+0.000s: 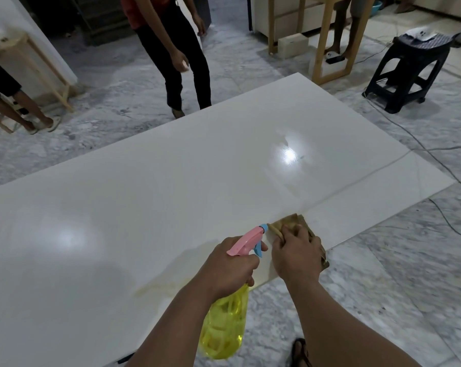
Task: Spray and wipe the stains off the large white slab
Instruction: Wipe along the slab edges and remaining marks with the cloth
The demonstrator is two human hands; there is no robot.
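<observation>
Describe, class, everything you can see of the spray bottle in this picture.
The spray bottle has a translucent yellow body that looks like plastic, a pink spray head, a blue trigger and a blue nozzle tip. The left hand grips its neck, fingers by the trigger. It tilts forward, its nozzle pointing toward the brown cloth under the right hand. The body hangs below the hand, over the near edge of the white slab. How full it is cannot be told.
</observation>
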